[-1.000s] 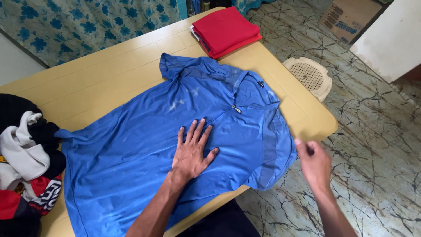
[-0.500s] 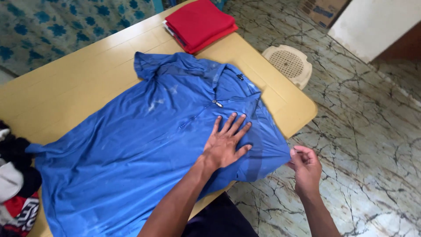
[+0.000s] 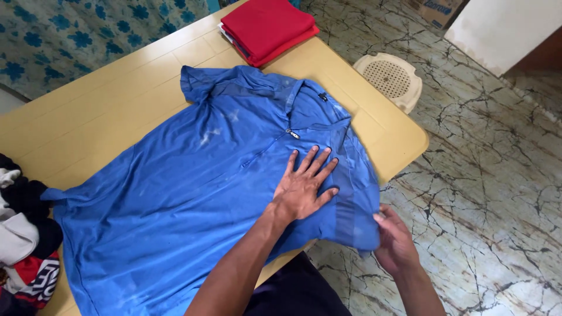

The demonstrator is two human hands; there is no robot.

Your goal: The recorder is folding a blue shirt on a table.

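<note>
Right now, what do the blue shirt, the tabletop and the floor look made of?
Blue shirt: thin, smooth knit, probably synthetic; slight sheen, soft wrinkles, a small zip at the neck. The left hand lies flat on it; the right hand holds its sleeve. Table: yellow, smooth, likely laminate or painted board, with straight seams. Floor: polished stone-look tile, dark veins, maybe marble.

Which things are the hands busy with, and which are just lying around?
In use:
- blue shirt, spread flat on the yellow table
- left hand, pressed flat on it
- right hand, gripping its sleeve at the table edge

Lying about:
- folded red clothes
- heap of clothes
- cream plastic stool on the floor
</note>
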